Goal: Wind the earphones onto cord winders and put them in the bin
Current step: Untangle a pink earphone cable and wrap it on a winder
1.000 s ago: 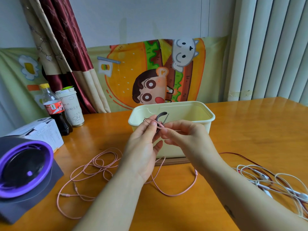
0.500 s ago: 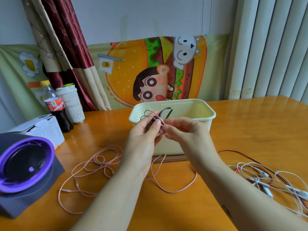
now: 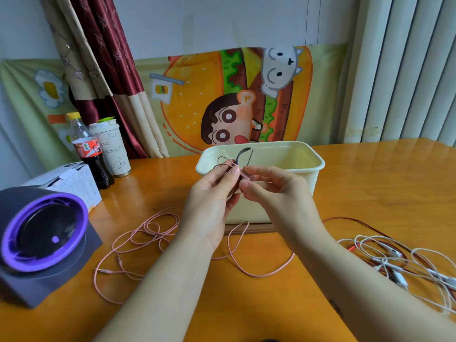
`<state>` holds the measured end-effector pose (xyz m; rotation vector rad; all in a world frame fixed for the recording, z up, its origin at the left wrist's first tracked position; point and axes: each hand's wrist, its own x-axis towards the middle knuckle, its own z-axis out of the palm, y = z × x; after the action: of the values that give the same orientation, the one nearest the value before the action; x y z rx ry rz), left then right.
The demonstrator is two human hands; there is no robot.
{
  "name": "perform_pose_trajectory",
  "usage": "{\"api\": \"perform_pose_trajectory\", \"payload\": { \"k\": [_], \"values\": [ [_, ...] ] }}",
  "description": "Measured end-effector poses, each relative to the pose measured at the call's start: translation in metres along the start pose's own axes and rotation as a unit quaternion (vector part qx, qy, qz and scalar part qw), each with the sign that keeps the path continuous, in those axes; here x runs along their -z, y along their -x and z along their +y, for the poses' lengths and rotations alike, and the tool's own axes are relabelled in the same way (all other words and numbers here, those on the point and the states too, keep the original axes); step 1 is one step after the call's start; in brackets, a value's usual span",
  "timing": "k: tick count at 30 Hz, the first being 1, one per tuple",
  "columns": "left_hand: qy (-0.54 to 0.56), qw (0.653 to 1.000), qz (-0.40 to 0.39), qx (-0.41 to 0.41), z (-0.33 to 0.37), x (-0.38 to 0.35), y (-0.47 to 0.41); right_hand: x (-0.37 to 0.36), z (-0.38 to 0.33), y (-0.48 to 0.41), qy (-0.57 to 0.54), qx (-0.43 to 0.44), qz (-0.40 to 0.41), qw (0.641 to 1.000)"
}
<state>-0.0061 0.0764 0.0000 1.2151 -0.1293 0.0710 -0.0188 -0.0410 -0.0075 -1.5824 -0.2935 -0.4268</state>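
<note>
My left hand (image 3: pixel 211 197) pinches a dark cord winder (image 3: pixel 241 155) in front of the cream bin (image 3: pixel 306 166); the winder's curved end sticks up above my fingers. My right hand (image 3: pixel 274 191) pinches the pink earphone cord (image 3: pixel 158 233) right beside the winder. A small loop of pink cord lies against the winder. The rest of the pink cord trails down behind my hands and lies in loose coils on the orange table (image 3: pixel 370 188). How much cord sits on the winder is hidden by my fingers.
White and red earphones (image 3: pixel 399 257) lie tangled at the right. A purple-rimmed device (image 3: pixel 42 238) stands at the left, with a white box (image 3: pixel 74 181), a cola bottle (image 3: pixel 87 149) and a paper cup (image 3: pixel 111 146) behind it.
Both hands stay at the winder in front of the bin and have risen slightly. My right fingers have shifted a little along the pink cord. The coils on the table look the same.
</note>
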Motion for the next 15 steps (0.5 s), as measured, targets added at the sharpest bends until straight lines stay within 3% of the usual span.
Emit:
{"api": "perform_pose_trajectory", "payload": {
  "k": [7,15],
  "values": [
    [-0.053,0.998,-0.020,-0.033,0.0032,0.0053,-0.0022,0.0075,-0.0065,-0.0038,0.106,0.030,-0.016,0.994],
    [-0.030,0.998,-0.022,-0.055,0.0031,0.0040,-0.0015,0.0075,-0.0060,-0.0045,0.201,0.118,-0.013,0.972]
  ]
}}
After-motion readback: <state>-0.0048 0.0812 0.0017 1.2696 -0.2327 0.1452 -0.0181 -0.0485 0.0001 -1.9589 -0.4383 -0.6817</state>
